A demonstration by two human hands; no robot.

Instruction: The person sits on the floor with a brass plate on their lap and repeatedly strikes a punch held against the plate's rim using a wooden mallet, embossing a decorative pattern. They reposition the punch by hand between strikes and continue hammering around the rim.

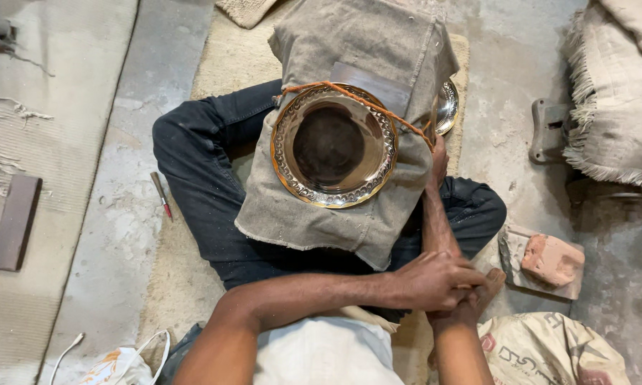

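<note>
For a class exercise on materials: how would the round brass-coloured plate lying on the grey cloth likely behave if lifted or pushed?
The plate looks like thin shiny metal, so probably stiff and fairly light. Its polished surface may be slippery. An orange cord crosses its rim, so it might catch, and the soft grey cloth beneath may let it tilt.

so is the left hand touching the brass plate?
Apart. The head view shows the left hand resting on the right hand near the knee, with cloth and trouser between it and the brass plate.
</note>
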